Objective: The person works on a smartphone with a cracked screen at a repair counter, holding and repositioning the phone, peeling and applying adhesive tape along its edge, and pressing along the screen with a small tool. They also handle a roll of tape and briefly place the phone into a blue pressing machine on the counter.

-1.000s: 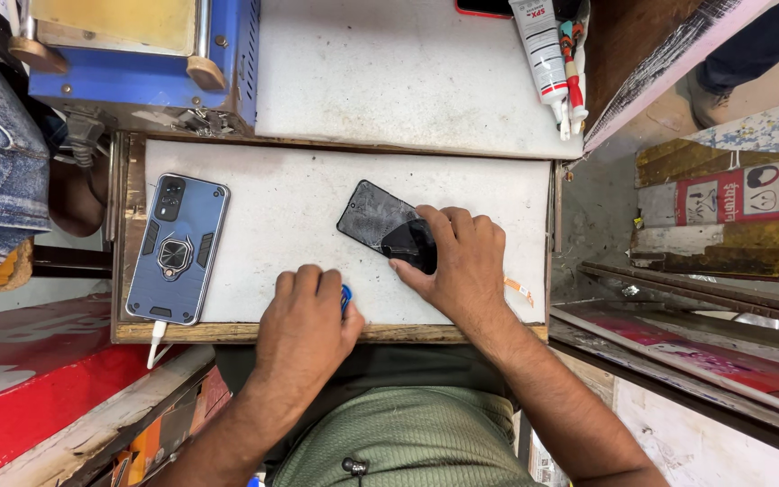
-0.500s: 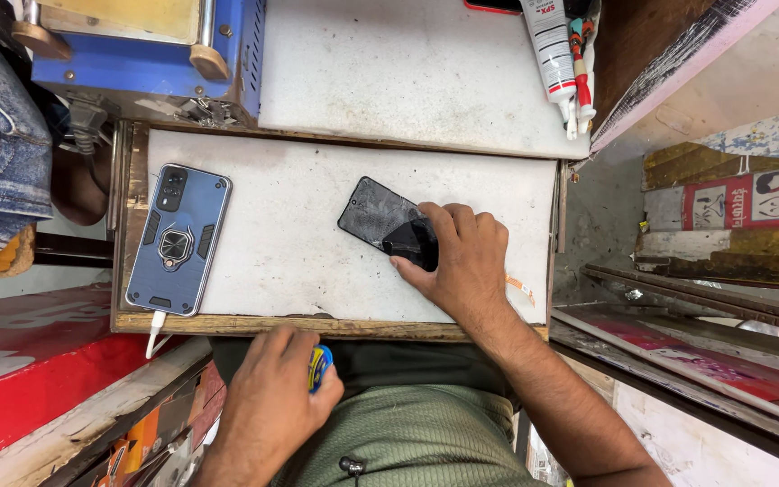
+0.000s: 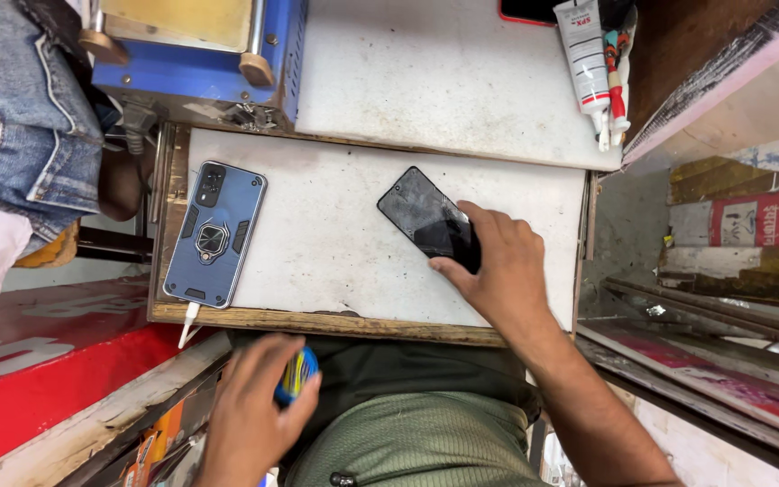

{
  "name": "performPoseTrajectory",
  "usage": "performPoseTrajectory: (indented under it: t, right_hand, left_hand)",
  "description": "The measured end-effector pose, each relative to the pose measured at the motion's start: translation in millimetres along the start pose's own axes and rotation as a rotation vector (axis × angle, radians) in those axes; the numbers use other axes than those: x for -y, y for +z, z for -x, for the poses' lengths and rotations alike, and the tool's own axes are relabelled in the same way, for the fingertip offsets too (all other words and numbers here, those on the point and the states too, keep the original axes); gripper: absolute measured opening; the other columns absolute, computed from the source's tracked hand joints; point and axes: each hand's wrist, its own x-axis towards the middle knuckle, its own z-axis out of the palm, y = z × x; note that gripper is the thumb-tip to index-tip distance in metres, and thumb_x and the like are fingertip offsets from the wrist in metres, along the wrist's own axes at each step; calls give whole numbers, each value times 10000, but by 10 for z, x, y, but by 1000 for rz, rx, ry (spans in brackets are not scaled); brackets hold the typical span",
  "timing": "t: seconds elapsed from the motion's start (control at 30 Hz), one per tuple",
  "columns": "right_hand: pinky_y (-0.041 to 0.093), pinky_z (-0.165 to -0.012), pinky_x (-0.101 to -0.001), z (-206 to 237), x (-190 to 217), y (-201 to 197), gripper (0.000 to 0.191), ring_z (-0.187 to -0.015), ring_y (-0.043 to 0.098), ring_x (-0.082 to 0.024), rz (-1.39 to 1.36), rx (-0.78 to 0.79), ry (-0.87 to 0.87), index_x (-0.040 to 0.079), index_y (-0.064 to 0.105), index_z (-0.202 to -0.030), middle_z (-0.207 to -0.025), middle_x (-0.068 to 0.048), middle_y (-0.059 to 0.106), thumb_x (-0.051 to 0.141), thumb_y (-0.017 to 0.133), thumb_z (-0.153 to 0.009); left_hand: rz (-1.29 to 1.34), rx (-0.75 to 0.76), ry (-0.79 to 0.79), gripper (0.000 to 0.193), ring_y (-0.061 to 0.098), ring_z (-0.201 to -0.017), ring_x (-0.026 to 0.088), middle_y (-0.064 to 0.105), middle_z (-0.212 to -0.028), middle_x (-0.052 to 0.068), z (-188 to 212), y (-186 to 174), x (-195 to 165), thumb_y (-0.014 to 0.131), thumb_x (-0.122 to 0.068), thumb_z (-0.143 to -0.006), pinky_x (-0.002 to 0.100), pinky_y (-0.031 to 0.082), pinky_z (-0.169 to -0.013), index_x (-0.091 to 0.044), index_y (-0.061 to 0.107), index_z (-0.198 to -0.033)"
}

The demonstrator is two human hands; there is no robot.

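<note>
Right hand pressing black phone on white work board.
Fingers lying spread over the phone's lower end, pinning it flat. Left hand, below the board's edge, curling around a small blue object; blue cased phone lying at the board's left.

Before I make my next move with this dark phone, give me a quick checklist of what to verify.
1. Right hand pinning the dark phone: ok, fingers on its lower end.
2. Phone flat on the white board: ok.
3. Left hand gripping the small blue item: ok, held below the board's edge.
4. What that item is: cannot tell, blurred.
5. Blue cased phone apart from the dark phone: ok, at the board's left.
6. Tubes apart from the hands: ok, top right.
</note>
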Motion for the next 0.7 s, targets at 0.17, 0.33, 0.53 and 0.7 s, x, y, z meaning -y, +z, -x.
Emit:
performPoseTrajectory:
  t: [0.17,0.33,0.53,0.7]
  right_hand:
    - [571,-771,-383,159,-261,-176,450,-879,718,-248,-261,-30,204,74,608,-1367,-1091,-137,749,205,704,-947]
    - [566,-648,-327,396,-564,-302,267,-691,710,-201,-327,-51,452,115,711,-1247,-932,-97,763,182,648,-996]
    - [557,-662,-348,498,-595,-243,269,-717,696,-220,-153,-78,335,124,751,-1170,-938,-85,755,225,730,-922]
    - [559,-651,-404,377,-519,-181,412,-743,709,-259,5,147,327,106,723,-1183,-898,-75,712,322,798,-840]
  left_hand:
    - [-148,-87,258,453,597,-1132,377,627,-1254,179,-816,105,-275,799,-201,-829,469,528,-951,-28,681,-1230]
    - [-394,-78,354,483,581,-1125,378,623,-1244,175,-1209,151,-435,790,-209,-733,496,512,-906,-54,701,-1182]
    - [-189,91,380,428,567,-1200,345,595,-1288,122,-1119,486,-656,752,-244,-922,496,492,-977,-59,673,-1300]
    - [-278,119,456,565,510,-1234,437,520,-1404,252,-1186,892,-953,756,-358,-876,555,473,-938,-64,635,-1343]
